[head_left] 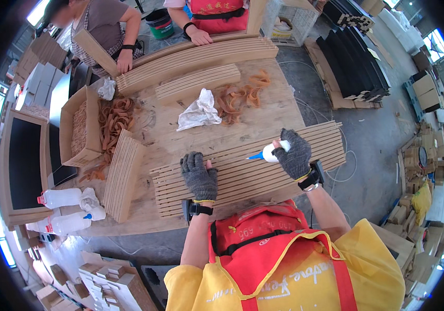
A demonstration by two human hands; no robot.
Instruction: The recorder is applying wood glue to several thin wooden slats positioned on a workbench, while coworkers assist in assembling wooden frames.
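Note:
Long grooved wooden strips (pixel 242 186) lie side by side across the near part of the wooden table, right in front of me. My left hand (pixel 199 176), in a grey fingerless glove, rests flat on their left part with nothing in it. Over their right part, my right hand (pixel 295 154), gloved the same way, is closed around a white glue bottle (pixel 270 153). The bottle is tilted nearly level, its blue nozzle (pixel 255 156) pointing left above the strips. Whether glue is coming out is too small to tell.
Beyond the strips lie crumpled white plastic (pixel 201 111), brown rubber bands (pixel 240 98) and a shorter strip bundle (pixel 198 83). To the left are a cardboard box (pixel 84 150), another bundle (pixel 123 176) and plastic bottles (pixel 61 198). Two people's hands (pixel 199 36) rest at the far edge.

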